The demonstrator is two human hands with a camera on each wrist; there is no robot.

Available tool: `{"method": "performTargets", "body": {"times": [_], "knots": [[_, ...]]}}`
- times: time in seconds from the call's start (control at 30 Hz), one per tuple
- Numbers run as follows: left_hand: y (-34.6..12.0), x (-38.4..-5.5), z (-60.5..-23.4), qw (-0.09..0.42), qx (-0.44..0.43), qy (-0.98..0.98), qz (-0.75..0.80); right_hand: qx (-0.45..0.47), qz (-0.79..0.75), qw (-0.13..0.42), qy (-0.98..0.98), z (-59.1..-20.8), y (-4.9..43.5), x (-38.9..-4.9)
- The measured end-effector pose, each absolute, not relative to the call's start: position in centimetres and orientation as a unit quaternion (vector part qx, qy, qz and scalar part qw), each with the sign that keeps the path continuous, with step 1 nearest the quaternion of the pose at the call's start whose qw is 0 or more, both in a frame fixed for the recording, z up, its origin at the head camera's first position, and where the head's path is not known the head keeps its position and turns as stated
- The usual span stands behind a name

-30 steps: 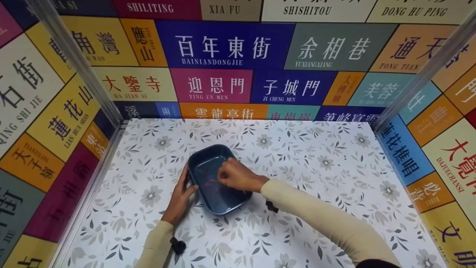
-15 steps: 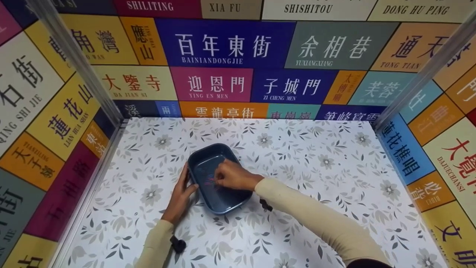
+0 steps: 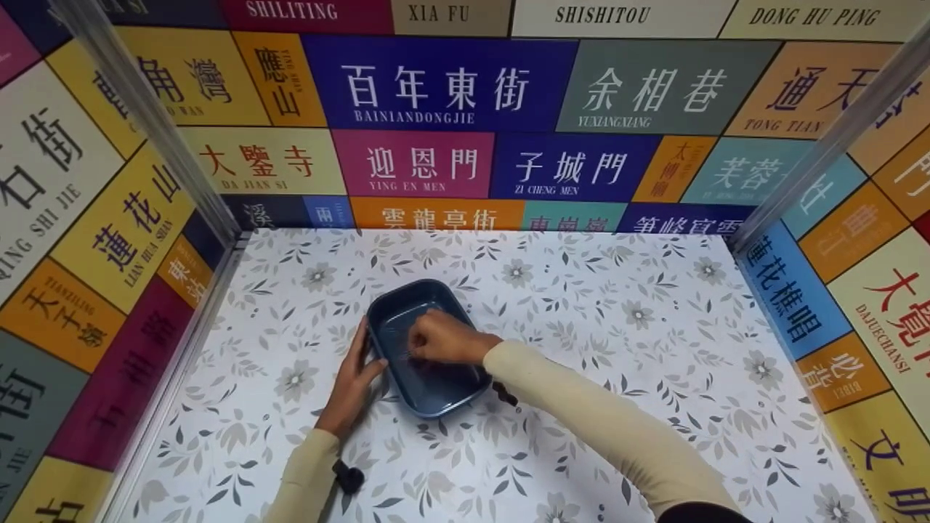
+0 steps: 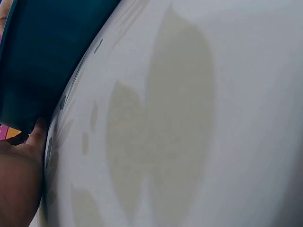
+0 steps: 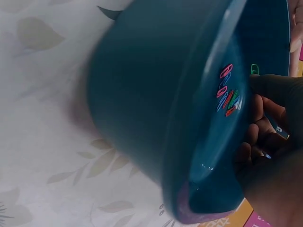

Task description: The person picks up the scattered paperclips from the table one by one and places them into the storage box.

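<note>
A dark blue deep rectangular dish (image 3: 436, 403) stands at an angle on the table. My left hand (image 3: 354, 381) rests along its left outer side, fingers fairly straight and thumb apart. In the left wrist view, a digit of that hand lies by the base of the dish (image 4: 52, 56). My right hand (image 3: 447, 338) is inside the dish, fingers curled. In the right wrist view, its thumb and fingertip pinch a green paper clip (image 5: 254, 69). Several coloured paper clips (image 5: 229, 92) lie on the dish floor beside the fingers.
The table (image 3: 617, 407) has a white cover with grey flowers and leaves. Panels with colourful street-name lettering (image 3: 436, 87) enclose it at the back and sides. Clear corner posts (image 3: 174, 138) stand at the back corners. A dark wrist camera (image 3: 349, 479) sits on the left sleeve.
My right hand has moved left inside the dish, now covering most of the clips in the head view. My left hand and the dish have stayed in place.
</note>
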State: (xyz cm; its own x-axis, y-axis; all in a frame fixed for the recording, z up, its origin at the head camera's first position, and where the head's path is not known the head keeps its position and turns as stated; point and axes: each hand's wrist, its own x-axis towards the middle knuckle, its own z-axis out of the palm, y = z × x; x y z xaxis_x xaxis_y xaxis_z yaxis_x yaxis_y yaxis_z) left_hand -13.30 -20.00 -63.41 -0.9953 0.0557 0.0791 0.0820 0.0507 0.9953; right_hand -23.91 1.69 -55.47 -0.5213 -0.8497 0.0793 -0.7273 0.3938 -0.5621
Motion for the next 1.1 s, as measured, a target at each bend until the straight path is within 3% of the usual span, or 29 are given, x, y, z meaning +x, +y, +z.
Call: {"method": "performTargets", "body": {"times": [0.4, 0.87, 1.1], "knots": [[-20.1, -13.4, -63.5, 0.023, -0.057, -0.725, -0.686, -0.478, -0.284, 0.116, 0.823, -56.3, 0.6, -24.7], [-19.8, -13.2, -63.3, 0.027, -0.059, -0.721, -0.690, -0.467, -0.311, 0.088, 0.823, -63.5, 0.0, -28.4], [-19.8, -13.2, -63.4, 0.021, -0.057, -0.726, -0.685, -0.457, -0.327, 0.106, 0.820, -63.8, 0.1, -28.5]]}}
